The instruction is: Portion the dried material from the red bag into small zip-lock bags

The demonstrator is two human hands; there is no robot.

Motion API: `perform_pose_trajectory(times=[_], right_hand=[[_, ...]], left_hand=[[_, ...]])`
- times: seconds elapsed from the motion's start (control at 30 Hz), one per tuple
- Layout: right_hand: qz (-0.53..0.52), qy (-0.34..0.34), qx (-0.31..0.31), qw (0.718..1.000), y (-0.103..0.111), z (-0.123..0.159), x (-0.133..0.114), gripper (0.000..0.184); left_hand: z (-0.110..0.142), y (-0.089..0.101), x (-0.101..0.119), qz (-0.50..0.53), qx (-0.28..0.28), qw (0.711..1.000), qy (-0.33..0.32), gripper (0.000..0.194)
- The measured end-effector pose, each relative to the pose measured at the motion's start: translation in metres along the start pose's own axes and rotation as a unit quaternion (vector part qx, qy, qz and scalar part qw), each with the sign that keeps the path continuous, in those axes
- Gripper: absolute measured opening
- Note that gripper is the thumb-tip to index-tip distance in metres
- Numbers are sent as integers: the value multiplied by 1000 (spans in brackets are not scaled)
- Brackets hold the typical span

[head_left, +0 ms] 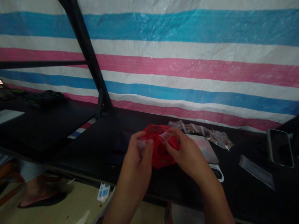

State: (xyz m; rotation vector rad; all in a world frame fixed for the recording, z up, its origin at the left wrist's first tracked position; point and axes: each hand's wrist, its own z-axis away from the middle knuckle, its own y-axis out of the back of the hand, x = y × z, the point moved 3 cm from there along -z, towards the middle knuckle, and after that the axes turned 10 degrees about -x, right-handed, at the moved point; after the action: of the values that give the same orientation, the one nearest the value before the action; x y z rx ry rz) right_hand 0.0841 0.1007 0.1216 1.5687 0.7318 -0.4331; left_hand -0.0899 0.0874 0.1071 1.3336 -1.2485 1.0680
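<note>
Both of my hands are over the black table, in front of a red plastic bag [161,158] that lies open and crumpled. My left hand [137,155] pinches a small clear plastic bag [141,146] between thumb and fingers. In the fingertips of my right hand [187,149] is a piece of clear plastic [164,137], held over the red bag. Whether both pieces belong to one bag I cannot tell. What lies inside the red bag is dark and hard to make out.
Several filled clear zip bags [219,139] lie behind a silver-topped scale [205,149]. Farther right are a flat clear bag [257,172] and a phone [280,147]. A black metal post [86,46] stands at left. A person's foot [35,194] shows below the table.
</note>
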Motion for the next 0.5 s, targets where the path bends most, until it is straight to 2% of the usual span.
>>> perform_pose_trajectory(times=[0.07,0.13,0.23,0.33,0.43,0.5], right_hand=[[40,-23,-20,999,1,2,2,30],[58,-39,-50,996,0,3,5,26],[68,-63,-100,991,-3,8,8,18],[91,-92,-132,983,-3,13,10,19],[124,-120,-148,974,1,18,9,23],[146,-141,-162,966,5,22,8,25]], left_hand=[[5,-12,-6,-115,-5,993,26,33],[5,-23,-17,-239,-4,969,67,36],[2,-32,-33,-334,-25,937,100,48],[-3,-28,-45,-336,-36,938,75,54],[-10,-16,-51,-266,-1,964,16,57],[-14,-9,-51,-198,23,980,-15,50]])
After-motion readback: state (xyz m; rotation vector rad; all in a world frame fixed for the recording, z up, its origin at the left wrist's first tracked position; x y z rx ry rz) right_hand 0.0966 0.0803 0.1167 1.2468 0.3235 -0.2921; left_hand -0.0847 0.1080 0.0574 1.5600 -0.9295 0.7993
